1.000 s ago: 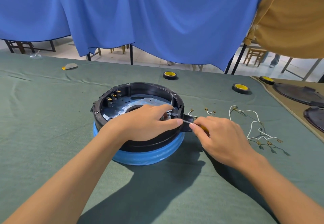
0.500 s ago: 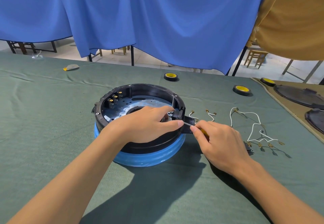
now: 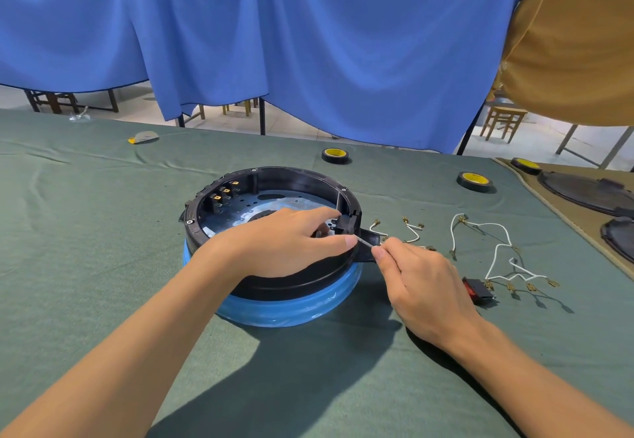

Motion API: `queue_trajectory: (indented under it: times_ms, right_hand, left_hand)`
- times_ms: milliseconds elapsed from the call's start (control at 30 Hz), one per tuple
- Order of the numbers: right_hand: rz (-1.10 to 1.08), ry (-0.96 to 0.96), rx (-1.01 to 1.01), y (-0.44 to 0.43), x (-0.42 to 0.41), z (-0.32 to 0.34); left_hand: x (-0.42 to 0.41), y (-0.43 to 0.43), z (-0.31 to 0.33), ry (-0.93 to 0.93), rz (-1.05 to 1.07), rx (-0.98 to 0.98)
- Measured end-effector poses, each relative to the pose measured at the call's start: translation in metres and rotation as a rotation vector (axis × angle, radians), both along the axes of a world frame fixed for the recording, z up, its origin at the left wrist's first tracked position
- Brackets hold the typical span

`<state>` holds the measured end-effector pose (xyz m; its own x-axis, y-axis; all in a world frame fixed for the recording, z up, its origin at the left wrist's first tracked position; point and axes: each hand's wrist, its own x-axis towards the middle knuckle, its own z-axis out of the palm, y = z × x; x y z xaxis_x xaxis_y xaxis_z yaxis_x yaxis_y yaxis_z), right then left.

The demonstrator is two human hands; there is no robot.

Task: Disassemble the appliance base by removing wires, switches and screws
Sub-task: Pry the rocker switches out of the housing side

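A round black appliance base point(image 3: 295, 177) with a blue lower ring lies upside down on the green cloth. My left hand point(image 3: 284, 240) rests over its right rim, fingers on a black switch block point(image 3: 344, 223) at the rim. My right hand point(image 3: 422, 280) grips a thin screwdriver point(image 3: 364, 242) whose metal tip points at the rim beside that block. Brass terminals point(image 3: 224, 192) sit inside the far left wall. Loose white wires point(image 3: 497, 252) with brass ends and a red rocker switch point(image 3: 477, 290) lie to the right.
Two black-and-yellow tape rolls point(image 3: 335, 155) point(image 3: 474, 181) sit behind the base, a third point(image 3: 525, 165) on a tan mat with dark round lids point(image 3: 583, 190) at far right. Blue curtains hang behind the table. A small scrap point(image 3: 144, 136) lies far left.
My right hand has shifted slightly back and right along the screwdriver, uncovering the red rocker switch on the cloth. My left hand stays on the rim.
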<state>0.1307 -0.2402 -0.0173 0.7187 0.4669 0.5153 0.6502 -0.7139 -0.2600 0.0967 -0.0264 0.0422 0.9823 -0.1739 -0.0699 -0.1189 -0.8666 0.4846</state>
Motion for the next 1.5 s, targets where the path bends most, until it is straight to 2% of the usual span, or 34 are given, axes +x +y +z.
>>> queue_trajectory:
  times_ms: [667, 867, 1033, 1200, 1500]
  right_hand:
    - [-0.002, -0.011, -0.040, 0.006, 0.003, 0.000]
    - [-0.104, -0.023, -0.061, 0.002, 0.003, -0.003]
    - [-0.143, -0.073, -0.046, 0.008, -0.001, -0.001]
    - [-0.157, -0.166, 0.052, 0.017, -0.004, 0.005]
    - [-0.156, -0.105, -0.017, 0.009, -0.003, 0.001]
  left_hand:
    - [0.002, -0.001, 0.001, 0.044, 0.000, -0.005]
    - [0.003, 0.000, 0.000, 0.040, -0.004, -0.032]
    - [0.002, -0.001, 0.001, 0.040, -0.012, -0.044]
    - [0.001, -0.003, 0.002, 0.031, -0.013, -0.090]
    - [0.002, 0.000, 0.000, 0.024, -0.010, -0.054]
